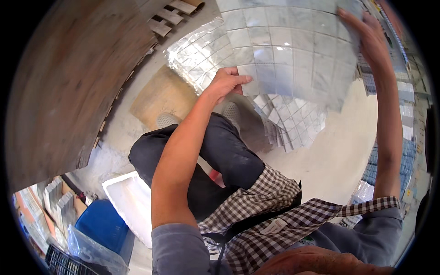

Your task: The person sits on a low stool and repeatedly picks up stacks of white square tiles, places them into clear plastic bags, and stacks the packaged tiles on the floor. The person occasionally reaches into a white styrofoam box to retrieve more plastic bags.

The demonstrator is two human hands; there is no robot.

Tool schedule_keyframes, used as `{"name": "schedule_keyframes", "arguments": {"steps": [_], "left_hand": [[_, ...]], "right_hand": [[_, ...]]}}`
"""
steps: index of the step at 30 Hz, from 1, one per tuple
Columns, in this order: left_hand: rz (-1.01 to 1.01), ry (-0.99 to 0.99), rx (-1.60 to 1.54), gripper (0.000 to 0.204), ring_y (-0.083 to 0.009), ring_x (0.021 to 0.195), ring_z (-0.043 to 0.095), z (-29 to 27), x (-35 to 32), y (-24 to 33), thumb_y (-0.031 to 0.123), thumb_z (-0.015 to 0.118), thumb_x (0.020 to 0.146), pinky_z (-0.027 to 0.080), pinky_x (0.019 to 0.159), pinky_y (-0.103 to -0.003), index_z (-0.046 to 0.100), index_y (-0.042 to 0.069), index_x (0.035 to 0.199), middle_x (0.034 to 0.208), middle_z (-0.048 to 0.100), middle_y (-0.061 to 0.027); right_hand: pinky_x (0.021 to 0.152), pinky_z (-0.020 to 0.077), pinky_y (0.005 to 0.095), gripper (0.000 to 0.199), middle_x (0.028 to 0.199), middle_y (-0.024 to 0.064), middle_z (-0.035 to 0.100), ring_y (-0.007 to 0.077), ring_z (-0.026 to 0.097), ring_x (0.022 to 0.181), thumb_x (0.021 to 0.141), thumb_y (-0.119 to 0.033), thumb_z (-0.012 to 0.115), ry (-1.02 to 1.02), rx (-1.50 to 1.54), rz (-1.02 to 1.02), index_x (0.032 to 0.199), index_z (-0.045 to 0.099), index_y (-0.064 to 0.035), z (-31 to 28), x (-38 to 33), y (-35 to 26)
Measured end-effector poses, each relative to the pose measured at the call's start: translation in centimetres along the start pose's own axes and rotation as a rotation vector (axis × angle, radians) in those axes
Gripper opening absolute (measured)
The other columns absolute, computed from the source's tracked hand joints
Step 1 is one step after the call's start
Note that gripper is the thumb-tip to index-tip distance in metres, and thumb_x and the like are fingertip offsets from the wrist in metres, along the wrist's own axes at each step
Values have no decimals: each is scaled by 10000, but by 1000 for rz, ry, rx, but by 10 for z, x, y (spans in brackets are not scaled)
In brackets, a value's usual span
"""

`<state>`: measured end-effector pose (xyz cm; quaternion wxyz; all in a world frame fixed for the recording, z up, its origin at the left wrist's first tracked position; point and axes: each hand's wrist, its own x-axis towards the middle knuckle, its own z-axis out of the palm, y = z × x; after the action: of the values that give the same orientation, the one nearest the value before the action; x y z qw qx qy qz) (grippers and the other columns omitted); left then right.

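A sheet of pale grey-white square mosaic tiles (286, 39) is raised in front of me, joined in a grid. My left hand (227, 82) pinches its near left corner, thumb on top. On the far right edge, my right hand (369, 34) grips the same sheet, slightly smeared by motion. Under the raised sheet, a stack of similar tile sheets (298, 121) rests on the floor, partly hidden. Left of it lies a batch of tile sheets under shiny clear plastic (195, 57).
A large brown wooden board (73, 87) fills the left side. Close by are a cardboard piece (162, 96), a white foam box (128, 201), a blue bin (103, 224) and a black crate (66, 261). More tile stacks (389, 160) line the right. A wooden pallet (169, 16) stands far off.
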<state>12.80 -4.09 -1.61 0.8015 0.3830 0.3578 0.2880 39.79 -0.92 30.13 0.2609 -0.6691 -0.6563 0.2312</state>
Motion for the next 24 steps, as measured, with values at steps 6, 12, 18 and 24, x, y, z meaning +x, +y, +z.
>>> {"name": "schedule_keyframes", "arguments": {"steps": [6,12,18,24], "left_hand": [[-68,303,-134,192,-212,662,653,-7,1,-20,109,726,853,589,533,-365,637,-42,934,847,656,-134],[-171,457,-117,206,-304,700,690,-11,2,-20,89,670,893,595,519,-387,594,-69,1002,912,666,-202],[-213,467,-141,278,-337,750,685,-29,-1,-30,86,648,911,609,565,-406,569,-119,1080,985,638,-234],[-288,483,-182,319,-356,827,680,-39,5,-32,69,636,918,627,588,-427,534,-140,1136,1084,601,-249]], "right_hand": [[687,499,322,269,838,65,707,154,628,753,781,-166,714,-41,-32,-126,922,730,63,121,94,19],[588,458,359,271,733,74,651,168,592,672,741,-196,714,-105,-190,-137,820,698,62,181,149,12],[544,440,394,318,688,75,600,173,559,641,723,-219,732,-159,-373,-114,797,661,82,210,174,20],[576,485,409,416,745,127,636,220,600,680,724,-228,757,-184,-310,-61,900,649,133,247,194,45]]}}
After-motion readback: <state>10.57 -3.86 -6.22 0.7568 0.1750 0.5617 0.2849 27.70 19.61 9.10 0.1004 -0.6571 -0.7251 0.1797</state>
